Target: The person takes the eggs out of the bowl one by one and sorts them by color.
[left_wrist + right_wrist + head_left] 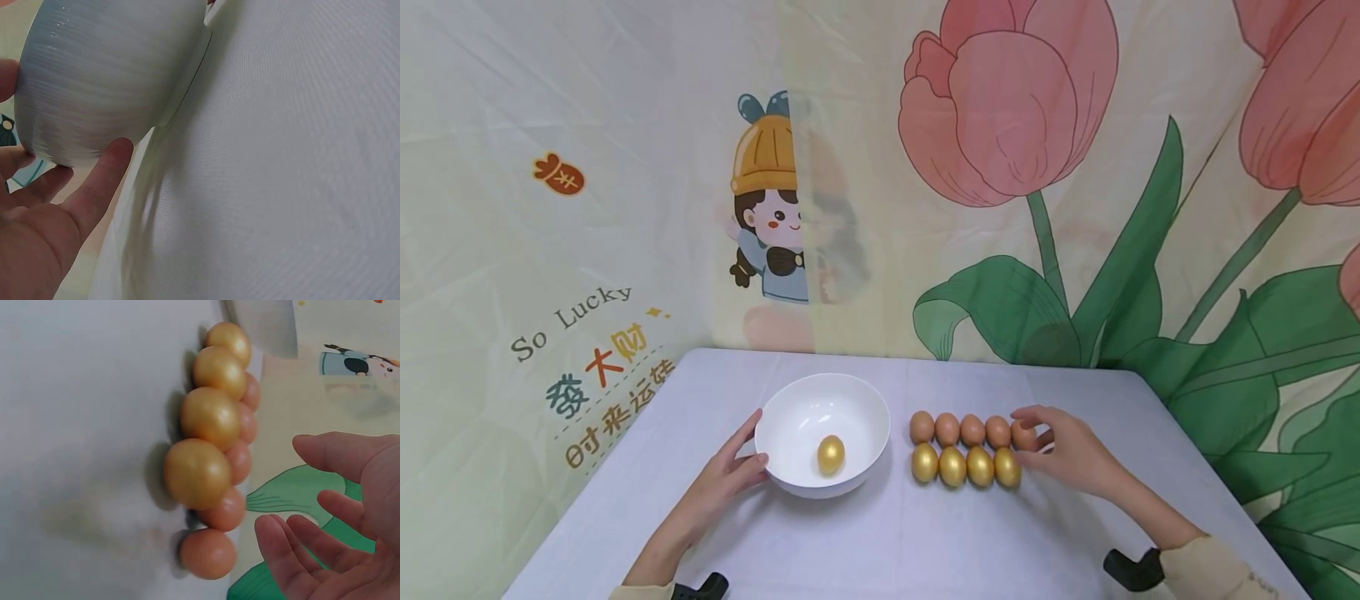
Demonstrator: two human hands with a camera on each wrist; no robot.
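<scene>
A white bowl (790, 417) stands on the table with one gold egg (831, 456) inside. My left hand (718, 487) holds its left side, thumb and fingers against the outer wall. In the left wrist view, the thumb (103, 178) touches the bowl (112, 69) low down. To the right of the bowl lie two rows: brown eggs (972, 430) behind, gold eggs (952, 467) in front. My right hand (1071, 450) is at the right end of the rows, thumb and fingers spread. The right wrist view shows nothing between its fingers, near the end brown egg (208, 554).
A white cloth (880, 542) covers the table. Behind the table hangs a printed backdrop (865, 167) with tulips and a cartoon figure. Dark straps (1135, 570) sit at both wrists, by beige sleeves.
</scene>
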